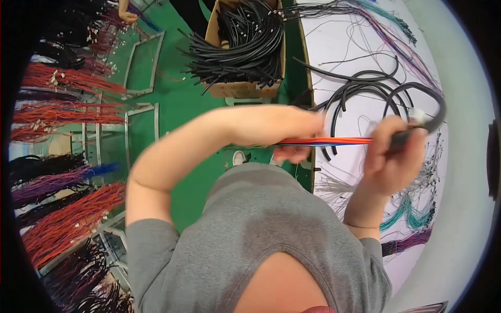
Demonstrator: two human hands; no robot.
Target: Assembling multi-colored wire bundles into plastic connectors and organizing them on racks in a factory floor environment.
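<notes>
A bundle of red, orange and blue wires (342, 141) stretches nearly level between my two hands. My left hand (289, 128) is closed around the bundle, its fingertips blurred by motion. At the other end my right hand (394, 154) grips a black tube (441, 101) where the wires meet it. From there the tube bends up in a loop over the table. A small white connector (417, 116) shows just above the right hand's fingers.
On the white table (339, 44) at right lie coiled black tubes (360, 86) and teal wires (409, 214). A cardboard box (245, 89) full of black tubes stands ahead. Metal racks (156, 122) with red wire bundles (78, 221) line the left. Another person's hand (128, 16) shows far left.
</notes>
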